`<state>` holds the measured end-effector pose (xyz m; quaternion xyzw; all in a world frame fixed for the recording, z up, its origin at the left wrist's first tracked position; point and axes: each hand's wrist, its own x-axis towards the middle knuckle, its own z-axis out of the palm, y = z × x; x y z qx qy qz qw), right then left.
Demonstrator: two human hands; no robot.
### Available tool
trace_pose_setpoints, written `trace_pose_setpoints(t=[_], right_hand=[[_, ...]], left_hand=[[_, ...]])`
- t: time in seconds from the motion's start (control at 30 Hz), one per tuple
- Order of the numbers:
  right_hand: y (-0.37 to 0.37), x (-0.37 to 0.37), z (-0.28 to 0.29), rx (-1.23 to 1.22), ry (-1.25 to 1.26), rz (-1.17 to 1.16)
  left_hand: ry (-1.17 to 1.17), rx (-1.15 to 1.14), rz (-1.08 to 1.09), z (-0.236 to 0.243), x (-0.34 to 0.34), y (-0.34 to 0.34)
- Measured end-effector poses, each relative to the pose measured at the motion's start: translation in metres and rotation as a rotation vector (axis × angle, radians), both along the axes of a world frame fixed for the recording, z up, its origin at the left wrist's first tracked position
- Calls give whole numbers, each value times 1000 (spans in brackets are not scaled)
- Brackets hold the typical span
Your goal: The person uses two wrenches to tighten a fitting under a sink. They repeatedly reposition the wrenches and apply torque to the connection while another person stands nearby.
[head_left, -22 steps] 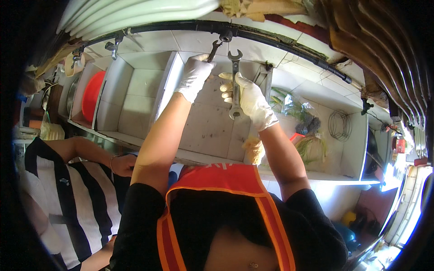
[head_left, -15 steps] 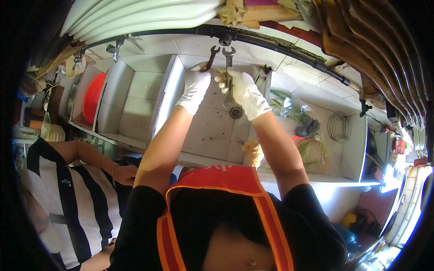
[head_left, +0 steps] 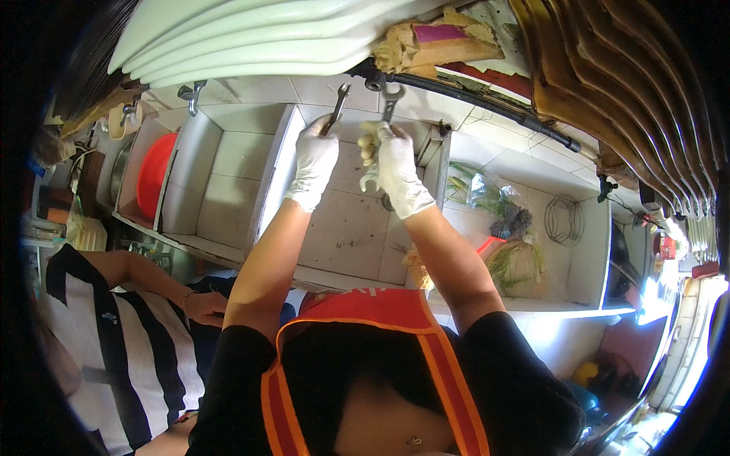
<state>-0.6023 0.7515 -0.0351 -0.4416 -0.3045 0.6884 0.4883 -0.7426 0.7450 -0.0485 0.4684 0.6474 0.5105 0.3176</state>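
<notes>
My left hand, in a white glove, is closed round a dark open-end wrench whose jaw points up and away. Closed as well, my gloved right hand grips a larger silver wrench; its open jaw sticks out beyond the fingers, and another jaw shows below the hand. Both wrenches are raised over the middle tiled sink basin. Just beyond them, a black pipe runs along the tiled wall, with a round fitting close to the silver jaw.
A red basin stands at the left. Plastic bags with green stalks and a wire coil lie in the right basin. White plates and brown curved stacks overhang the far side. A person in stripes is at my left.
Both hands have drawn apart slightly and nearer to me, each keeping its wrench. The silver wrench's lower end now shows beside my right palm. My view has shifted a little.
</notes>
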Motion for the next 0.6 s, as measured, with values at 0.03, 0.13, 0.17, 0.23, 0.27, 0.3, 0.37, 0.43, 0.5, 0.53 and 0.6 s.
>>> trace_pose_setpoints(t=[0.03, 0.13, 0.17, 0.23, 0.27, 0.3, 0.37, 0.43, 0.5, 0.53, 0.6], right_hand=[[3, 2, -2, 75, -111, -85], [24, 7, -12, 358, -392, -303], [28, 8, -17, 426, -411, -312], [34, 9, -26, 470, -507, -307], [35, 9, -30, 479, -567, -284], [36, 10, -34, 491, -624, -264], [35, 11, -39, 444, -651, -234], [35, 11, -40, 429, -652, -232], [37, 11, -38, 343, -628, -154], [38, 11, -36, 326, -633, -129], [35, 10, -33, 390, -584, -178]], left_hand=[[19, 6, -7, 2, 2, 1], [83, 41, 1, 11, 11, 16], [71, 89, 17, 12, 14, 22], [91, 74, 0, 13, 16, 33], [112, 20, -18, 12, 15, 37], [132, -30, -50, 10, 14, 40], [229, 93, 4, 3, 15, 42], [123, 158, 49, -2, 16, 43], [119, 105, 41, -5, 16, 43], [168, 52, 9, -6, 16, 43], [191, 36, 0, -6, 15, 44]])
